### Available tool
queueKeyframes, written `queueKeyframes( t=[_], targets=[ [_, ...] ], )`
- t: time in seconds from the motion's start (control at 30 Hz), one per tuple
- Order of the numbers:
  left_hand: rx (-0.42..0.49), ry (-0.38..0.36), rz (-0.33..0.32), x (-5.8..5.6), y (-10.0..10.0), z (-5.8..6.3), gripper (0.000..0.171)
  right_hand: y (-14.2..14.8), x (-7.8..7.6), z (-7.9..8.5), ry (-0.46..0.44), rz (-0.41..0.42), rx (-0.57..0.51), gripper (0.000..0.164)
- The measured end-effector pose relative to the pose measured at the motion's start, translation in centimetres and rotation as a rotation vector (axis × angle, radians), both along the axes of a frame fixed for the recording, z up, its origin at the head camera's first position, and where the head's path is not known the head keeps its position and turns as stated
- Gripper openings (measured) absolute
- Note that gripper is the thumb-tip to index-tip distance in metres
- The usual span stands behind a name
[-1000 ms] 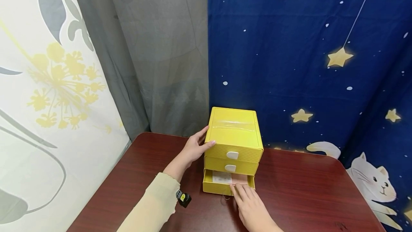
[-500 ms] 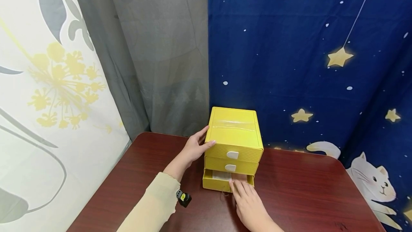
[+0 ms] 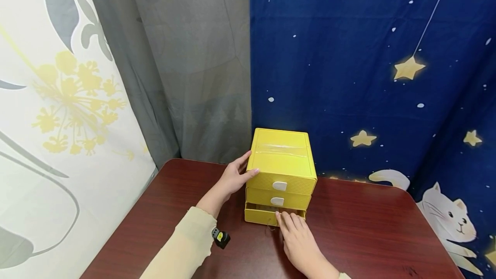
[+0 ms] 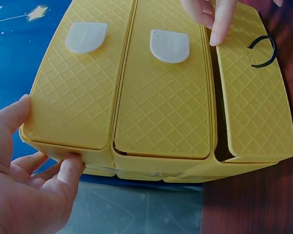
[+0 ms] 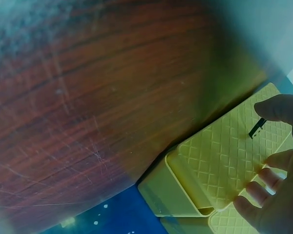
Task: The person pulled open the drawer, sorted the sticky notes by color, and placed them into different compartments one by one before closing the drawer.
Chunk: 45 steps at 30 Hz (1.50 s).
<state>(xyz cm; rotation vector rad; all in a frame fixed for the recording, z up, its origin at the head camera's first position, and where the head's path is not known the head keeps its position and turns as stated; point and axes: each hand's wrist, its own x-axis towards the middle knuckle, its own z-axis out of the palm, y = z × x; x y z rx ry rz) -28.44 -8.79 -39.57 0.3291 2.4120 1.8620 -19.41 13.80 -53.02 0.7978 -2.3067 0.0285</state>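
Observation:
A yellow three-drawer storage box (image 3: 284, 152) stands on the table. My left hand (image 3: 233, 177) rests on its upper left corner, thumb at the top front edge and fingers against the side. With nearly straight fingers, my right hand (image 3: 297, 240) touches the upper front edge of the bottom drawer (image 3: 258, 216). That drawer sticks out slightly, leaving a narrow dark gap above its front (image 4: 254, 97). A thin black loop (image 4: 275, 51) hangs from it as a pull. The upper two drawers sit flush, each with a white tab (image 4: 86, 37). What lies in the bottom drawer is mostly hidden.
The dark red wooden table (image 3: 372, 227) extends to both sides of the box. Behind it hang a grey curtain (image 3: 201, 63) and a blue star-patterned curtain (image 3: 329, 63). Clear tape (image 3: 280, 150) crosses the box's top. A black device (image 3: 221, 238) is on the left wrist.
The bottom drawer has slid further into the box, and the papers inside have gone mostly out of sight. My right hand has moved forward with it; the left hand has stayed in place.

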Motion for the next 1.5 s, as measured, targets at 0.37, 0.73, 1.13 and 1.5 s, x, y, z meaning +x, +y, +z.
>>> queueKeyframes(
  t=[0.37, 0.73, 1.13, 1.5],
  targets=[
    [0.016, -0.002, -0.010, 0.0, -0.1, 0.0, 0.076, 0.1, -0.8, 0.2, -0.009, 0.002, 0.024, 0.058],
    [0.012, 0.011, -0.010, 0.1, 0.0, 0.1, 0.076, 0.5, -1.2, -0.1, -0.023, -0.020, 0.077, 0.062],
    [0.016, 0.010, -0.012, 0.1, -0.1, 0.1, 0.075, 0.3, -1.2, -0.4, -0.016, -0.015, 0.080, 0.057],
    [0.031, 0.006, -0.024, 0.5, 0.0, 0.7, 0.073, 0.2, -1.7, -0.6, -0.011, -0.038, 0.141, 0.065]
  ],
)
